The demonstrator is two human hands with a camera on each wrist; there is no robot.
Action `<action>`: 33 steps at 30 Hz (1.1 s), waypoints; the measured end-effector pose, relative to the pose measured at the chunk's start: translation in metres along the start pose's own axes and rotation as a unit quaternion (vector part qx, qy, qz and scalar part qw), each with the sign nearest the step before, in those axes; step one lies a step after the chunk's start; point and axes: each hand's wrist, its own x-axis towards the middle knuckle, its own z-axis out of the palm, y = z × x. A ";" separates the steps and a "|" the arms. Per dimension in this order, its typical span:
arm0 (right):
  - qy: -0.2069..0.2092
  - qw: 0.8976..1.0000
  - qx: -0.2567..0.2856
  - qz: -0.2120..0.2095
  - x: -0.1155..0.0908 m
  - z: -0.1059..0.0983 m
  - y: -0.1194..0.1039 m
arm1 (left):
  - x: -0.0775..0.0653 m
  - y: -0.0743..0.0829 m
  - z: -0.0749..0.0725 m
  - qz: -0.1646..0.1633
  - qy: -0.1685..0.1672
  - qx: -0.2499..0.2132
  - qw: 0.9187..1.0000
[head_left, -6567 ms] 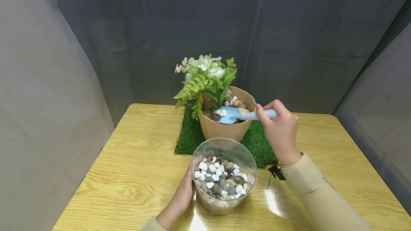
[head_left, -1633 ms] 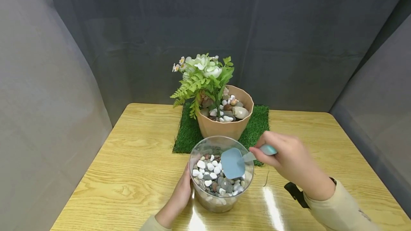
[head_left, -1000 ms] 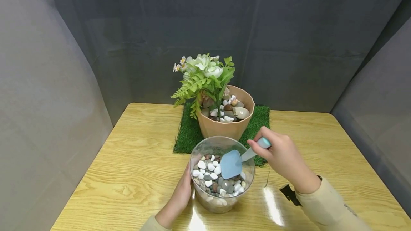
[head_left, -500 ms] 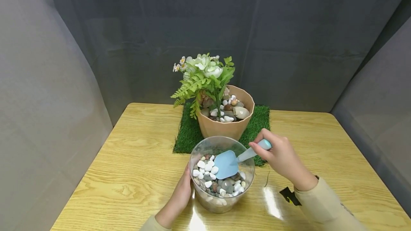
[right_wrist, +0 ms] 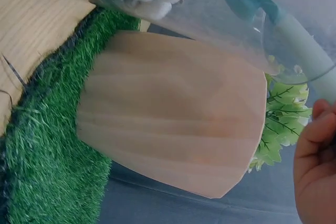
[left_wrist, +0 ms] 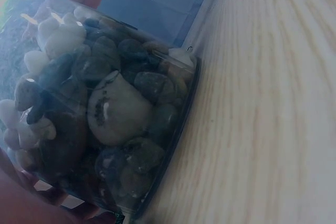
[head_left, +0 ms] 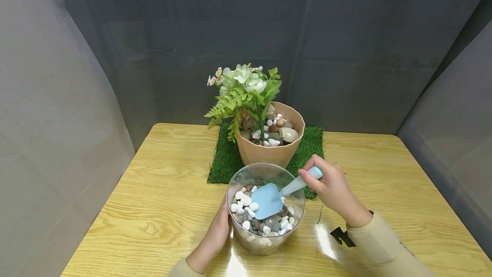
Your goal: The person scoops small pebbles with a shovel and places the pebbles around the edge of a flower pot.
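My right hand (head_left: 331,187) grips the handle of a light blue hand trowel (head_left: 267,201). The blade lies among white, grey and brown pebbles (head_left: 246,202) inside a clear container (head_left: 255,247). At the container's left side, my left hand (head_left: 218,225) holds its wall; in the left wrist view, fingers (left_wrist: 44,203) lie along the wall's lower side. Just behind stands a tan faceted pot (head_left: 269,155) with stones and a plant of white flowers and green leaves (head_left: 246,89). The pebbles hide the blade's underside.
The pot stands on a green artificial grass mat (head_left: 226,163) on the wooden table (head_left: 153,204). A dark curtain (head_left: 192,33) hangs behind the table, with grey cloth on both sides. A black strap (head_left: 342,237) shows at the right cuff.
Earlier the trowel was over the pot carrying stones; afterward it came back over the container. In the last second its blade has slid left among the pebbles. The left hand stays put.
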 end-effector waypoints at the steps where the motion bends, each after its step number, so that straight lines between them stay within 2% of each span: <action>1: 0.003 1.000 0.002 0.001 0.000 0.000 0.000 | 0.000 0.000 0.000 -0.001 0.001 0.001 1.000; 8: 0.020 1.000 0.023 0.002 -0.002 0.003 0.003 | 0.000 -0.001 0.000 -0.001 -0.005 -0.010 1.000; 17: 0.030 0.998 0.052 0.031 -0.004 0.009 0.004 | 0.000 -0.001 0.001 0.002 -0.004 -0.010 1.000; 20: 0.035 0.997 0.062 0.015 -0.005 0.009 0.007 | -0.001 0.000 0.001 -0.002 -0.001 -0.008 1.000; 24: 0.040 0.994 0.091 -0.045 -0.008 0.009 0.013 | -0.001 0.001 0.001 -0.002 -0.001 -0.004 1.000; 27: 0.042 0.992 0.091 -0.078 -0.010 0.009 0.016 | -0.001 0.001 0.001 0.000 -0.001 0.001 1.000; 30: 0.051 0.994 0.060 -0.074 -0.011 0.009 0.013 | -0.001 0.000 0.001 0.001 0.002 0.001 1.000; 33: 0.060 0.997 0.034 -0.047 -0.011 0.009 0.007 | -0.001 -0.001 0.002 0.000 0.004 -0.001 1.000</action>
